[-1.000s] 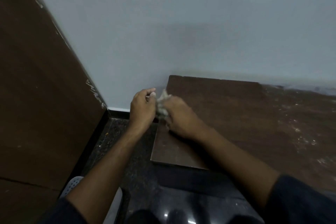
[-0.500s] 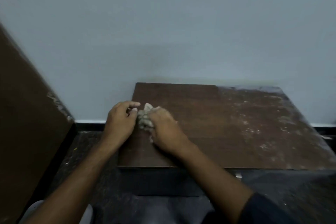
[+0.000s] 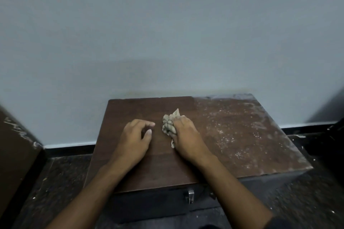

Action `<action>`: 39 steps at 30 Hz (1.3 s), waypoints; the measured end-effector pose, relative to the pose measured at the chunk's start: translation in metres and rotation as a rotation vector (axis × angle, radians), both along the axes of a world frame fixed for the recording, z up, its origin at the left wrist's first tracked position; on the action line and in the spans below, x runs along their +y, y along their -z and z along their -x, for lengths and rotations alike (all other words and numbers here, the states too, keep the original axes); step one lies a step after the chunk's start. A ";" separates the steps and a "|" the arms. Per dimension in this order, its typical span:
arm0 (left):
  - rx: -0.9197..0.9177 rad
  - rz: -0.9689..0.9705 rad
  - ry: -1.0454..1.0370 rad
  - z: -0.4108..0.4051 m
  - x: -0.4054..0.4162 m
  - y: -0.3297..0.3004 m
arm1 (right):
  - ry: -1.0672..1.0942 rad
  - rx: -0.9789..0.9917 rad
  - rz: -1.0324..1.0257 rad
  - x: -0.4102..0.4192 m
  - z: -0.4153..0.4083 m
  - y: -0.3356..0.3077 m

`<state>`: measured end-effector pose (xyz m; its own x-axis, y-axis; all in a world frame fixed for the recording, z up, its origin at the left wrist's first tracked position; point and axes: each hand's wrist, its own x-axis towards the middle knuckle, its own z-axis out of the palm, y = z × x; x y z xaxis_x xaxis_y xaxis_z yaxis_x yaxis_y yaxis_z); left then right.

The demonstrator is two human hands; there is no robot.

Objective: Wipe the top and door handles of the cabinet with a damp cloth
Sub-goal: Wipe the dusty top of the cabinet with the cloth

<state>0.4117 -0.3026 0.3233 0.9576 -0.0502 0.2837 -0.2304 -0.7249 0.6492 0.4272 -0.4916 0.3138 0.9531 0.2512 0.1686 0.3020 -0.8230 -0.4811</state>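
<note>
1. At the far left stands a tall dark brown wooden panel, white scuffs along its edge; it plays no part here.
2. The left hand lies on the clean dark part of the low brown wood-grain cabinet top, fingers loosely curled and holding nothing. Half a second ago it was pinching the cloth together with the other hand; it has since let go and sits just beside it, apart.
3. The crumpled pale grey-beige damp cloth is bunched under the fingers of the right hand, which presses it onto the top near the middle. It has travelled rightward from the left edge.
4. That shift likely means regripping is over and a one-handed stroke is starting toward the dirty side.
5. Right of the cloth, the top carries whitish dust and speckles, so the wiping looks roughly half done.
6. Below the front edge, a small metal door handle appears untouched.
</note>
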 end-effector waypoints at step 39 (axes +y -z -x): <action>-0.101 -0.388 0.144 -0.119 -0.066 0.015 | 0.165 0.023 0.090 -0.039 -0.111 0.006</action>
<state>0.5306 -0.3683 0.3086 0.9014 -0.3026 0.3096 -0.3953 -0.8668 0.3039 0.5385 -0.5308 0.3081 0.9860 0.1044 0.1297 0.1491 -0.9005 -0.4084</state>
